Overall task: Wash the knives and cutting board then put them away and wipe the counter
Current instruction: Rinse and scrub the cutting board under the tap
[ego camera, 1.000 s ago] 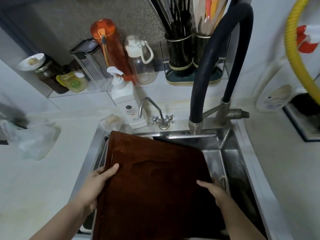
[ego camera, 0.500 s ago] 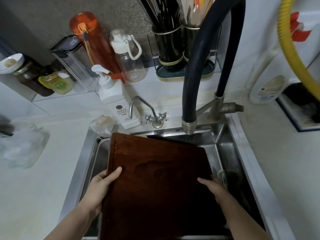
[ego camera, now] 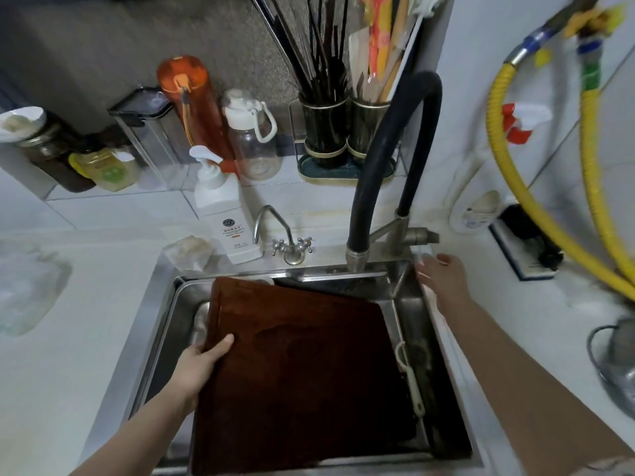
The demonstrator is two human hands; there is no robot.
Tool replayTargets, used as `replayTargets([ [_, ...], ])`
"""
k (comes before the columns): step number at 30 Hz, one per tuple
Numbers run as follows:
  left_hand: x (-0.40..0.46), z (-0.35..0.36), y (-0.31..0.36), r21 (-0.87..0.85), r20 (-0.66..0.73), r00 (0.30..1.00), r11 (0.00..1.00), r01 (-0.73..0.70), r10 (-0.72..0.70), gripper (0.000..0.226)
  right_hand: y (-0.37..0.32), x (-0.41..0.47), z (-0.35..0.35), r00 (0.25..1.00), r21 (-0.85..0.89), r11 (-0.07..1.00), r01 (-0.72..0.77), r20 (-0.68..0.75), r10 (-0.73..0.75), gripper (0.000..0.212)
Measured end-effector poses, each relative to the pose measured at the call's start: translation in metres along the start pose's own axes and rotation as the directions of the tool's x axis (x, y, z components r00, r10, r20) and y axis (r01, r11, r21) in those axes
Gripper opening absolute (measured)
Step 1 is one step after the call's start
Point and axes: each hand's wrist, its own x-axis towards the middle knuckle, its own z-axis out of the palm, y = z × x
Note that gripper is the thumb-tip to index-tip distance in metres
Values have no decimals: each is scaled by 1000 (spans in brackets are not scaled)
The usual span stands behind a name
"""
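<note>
The cutting board (ego camera: 302, 369) lies tilted in the sink (ego camera: 405, 290), its far edge below the black hose spout (ego camera: 355, 259) and its near edge at the front rim. The left hand (ego camera: 197, 367) grips the board's left edge, thumb on the top face and the other fingers curled beneath.

Change from half a second ago: the right hand (ego camera: 443, 280) has released the board's right edge and moved up to the back right corner of the sink, just beside the faucet lever (ego camera: 421, 235). Its fingers are loosely spread and hold nothing; whether they touch the lever cannot be determined, as the hand is blurred.

Assessment: the board is now supported by one hand only, plus the sink walls. The reach toward the lever indicates that water is about to be turned on, so the washing step is at its start. No water is visible at the spout. A white-handled utensil (ego camera: 410, 386) lies in the basin beside the board's right edge. No knife can be identified with certainty. The soap dispenser (ego camera: 226, 218) stands on the bench behind the sink.
</note>
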Motion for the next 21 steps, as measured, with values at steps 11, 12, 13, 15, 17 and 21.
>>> replayTargets([
  [11,17,8,-4,121,-65,994,989,-83,92,23,-21,41,7,965,-525,833,173,-79,-250,21],
  [12,20,9,-5,155,-71,992,983,-95,107,27,-22,42,6,960,-548,814,192,-66,-271,22],
  [13,22,11,-5,187,-74,990,977,-105,121,30,-22,41,7,957,-568,797,205,-54,-285,24],
  [15,26,14,-8,228,-73,988,967,-115,134,33,-22,38,5,952,-604,765,222,-33,-303,27],
  [17,31,15,-11,258,-67,989,960,-110,131,35,-23,36,4,944,-632,734,249,-11,-330,28],
  [21,37,13,-13,330,-70,992,941,-76,104,42,-27,33,3,929,-670,695,262,-18,-368,28],
])
